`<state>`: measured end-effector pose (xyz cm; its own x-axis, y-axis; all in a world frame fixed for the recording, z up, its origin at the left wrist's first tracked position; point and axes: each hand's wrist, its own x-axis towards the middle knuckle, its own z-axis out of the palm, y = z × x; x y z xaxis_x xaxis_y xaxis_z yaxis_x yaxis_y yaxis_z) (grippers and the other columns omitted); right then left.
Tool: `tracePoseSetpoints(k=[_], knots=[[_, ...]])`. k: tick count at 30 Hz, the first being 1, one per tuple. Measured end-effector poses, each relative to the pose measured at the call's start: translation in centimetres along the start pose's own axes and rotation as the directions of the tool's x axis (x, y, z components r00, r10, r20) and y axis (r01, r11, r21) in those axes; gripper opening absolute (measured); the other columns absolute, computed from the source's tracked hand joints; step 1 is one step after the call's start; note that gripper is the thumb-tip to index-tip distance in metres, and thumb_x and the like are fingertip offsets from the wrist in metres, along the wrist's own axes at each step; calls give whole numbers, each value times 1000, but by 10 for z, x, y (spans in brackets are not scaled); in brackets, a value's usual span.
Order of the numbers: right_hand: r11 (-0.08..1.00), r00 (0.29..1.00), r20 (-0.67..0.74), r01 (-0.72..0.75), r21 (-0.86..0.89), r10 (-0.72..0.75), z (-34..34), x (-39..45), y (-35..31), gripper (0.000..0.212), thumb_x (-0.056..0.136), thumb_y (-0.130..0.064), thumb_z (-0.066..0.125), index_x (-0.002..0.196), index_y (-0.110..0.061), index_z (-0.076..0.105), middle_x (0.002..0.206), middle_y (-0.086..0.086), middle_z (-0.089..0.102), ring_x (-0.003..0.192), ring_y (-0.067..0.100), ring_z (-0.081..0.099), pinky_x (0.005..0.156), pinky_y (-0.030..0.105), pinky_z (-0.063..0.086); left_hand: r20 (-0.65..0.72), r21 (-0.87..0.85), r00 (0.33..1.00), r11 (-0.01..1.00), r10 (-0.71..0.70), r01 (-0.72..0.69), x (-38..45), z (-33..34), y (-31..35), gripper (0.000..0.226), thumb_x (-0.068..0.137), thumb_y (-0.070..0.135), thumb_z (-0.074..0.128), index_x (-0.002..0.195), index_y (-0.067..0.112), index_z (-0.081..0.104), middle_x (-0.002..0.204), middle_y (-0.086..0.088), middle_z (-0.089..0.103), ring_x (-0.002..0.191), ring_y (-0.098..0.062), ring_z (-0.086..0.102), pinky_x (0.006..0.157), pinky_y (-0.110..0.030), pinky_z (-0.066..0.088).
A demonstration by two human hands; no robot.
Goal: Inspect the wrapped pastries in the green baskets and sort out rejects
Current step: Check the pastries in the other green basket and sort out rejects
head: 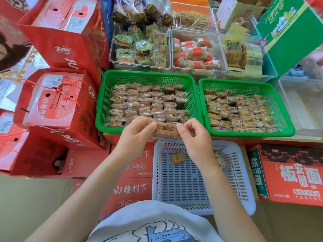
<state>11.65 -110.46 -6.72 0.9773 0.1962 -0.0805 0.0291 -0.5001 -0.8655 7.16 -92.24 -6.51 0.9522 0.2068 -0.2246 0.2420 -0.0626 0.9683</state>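
Shop clutter blurred; left hand (135,131), right hand (193,135) pinch pastry (167,131), edges hidden.

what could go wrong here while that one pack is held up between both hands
The wrapped pastry is only pinched at its ends by the left hand and right hand, so it could slip. It hangs over the gap between the left green basket and the grey basket, so it might drop into the wrong one.
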Motion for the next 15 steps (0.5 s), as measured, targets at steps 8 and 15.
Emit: tracePoseSetpoints(k=[8,15], knots=[[948,985,100,-166,271,144,6,18,2,57,89,-67,52,87,-11,58,80,29,52,72,26,49,65,49,46,86,-73,994,994,-73,79,14,-2,-10,44,101,41,47,74,6,53,82,-22,63,86,-42,65,88,-58,55],[864,944,75,-326,384,322,7,38,7,35,103,-40,49,91,-12,67,90,5,69,81,17,62,84,36,49,169,-204,982,971,-87,121,41,1,-26,26,89,35,70,110,23,61,89,8,70,79,-6,67,66,-22,53]])
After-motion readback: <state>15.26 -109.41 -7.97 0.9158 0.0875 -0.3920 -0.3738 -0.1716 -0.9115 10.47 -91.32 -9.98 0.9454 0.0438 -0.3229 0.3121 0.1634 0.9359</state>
